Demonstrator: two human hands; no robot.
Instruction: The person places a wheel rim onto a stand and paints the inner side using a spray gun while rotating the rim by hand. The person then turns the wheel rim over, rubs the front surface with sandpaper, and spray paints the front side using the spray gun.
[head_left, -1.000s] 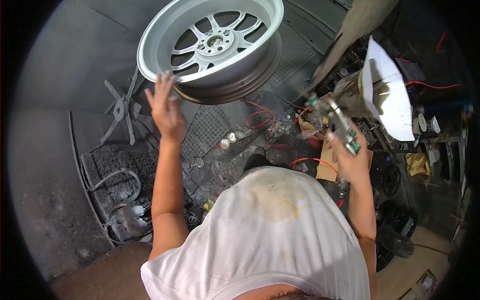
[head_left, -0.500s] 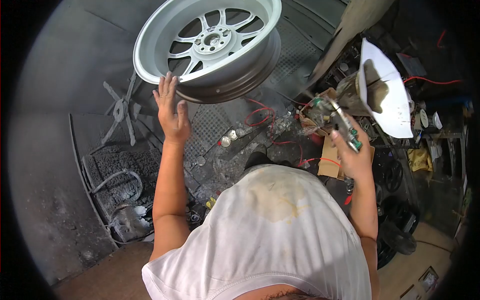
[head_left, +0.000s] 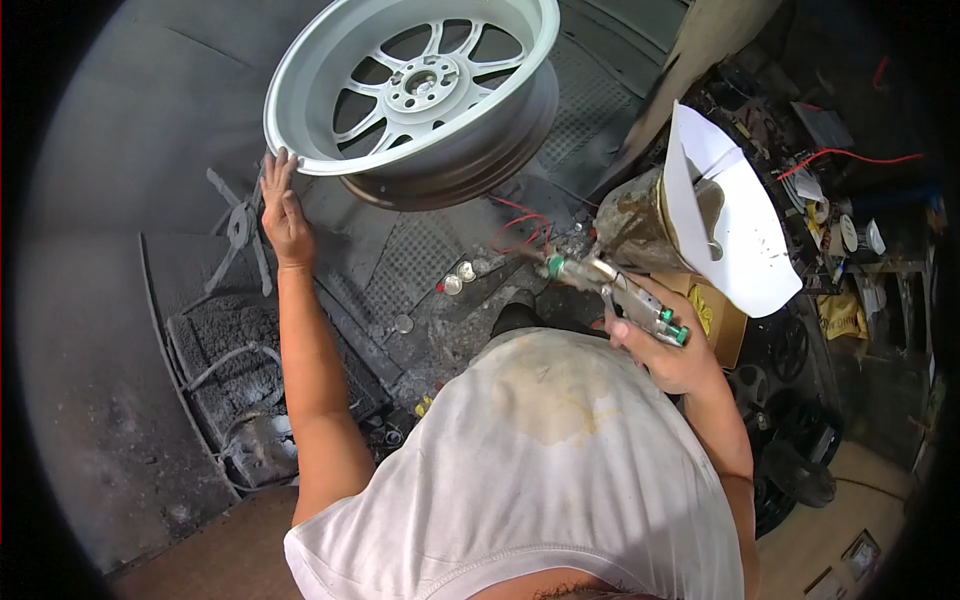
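A pale grey wheel rim (head_left: 315, 165) is tilted at the top of the view, its spokes and hub facing up. My left hand (head_left: 287, 222) is at its lower left edge, fingers stretched out and fingertips at the lip. My right hand (head_left: 675, 355) is wrapped round a spray gun (head_left: 625, 295) with green knobs, its nozzle pointing left, below the rim. Above the gun is its paint-stained cup (head_left: 640, 222), tilted, with a white sheet (head_left: 735, 220) flared round its mouth. The cup's inside is mostly hidden.
A red hose (head_left: 520, 222) lies on the dirty floor near several small round lids (head_left: 460, 275). On the right are a cardboard box (head_left: 728, 325) and a cluttered shelf (head_left: 845, 262). A grey cross-shaped stand (head_left: 240, 225) is at the left, above a crusted dark mat (head_left: 225, 340).
The spray gun, cup and white sheet have moved left and down with my right hand. My left hand has slid left along the lip, and the rim's spokes have turned.
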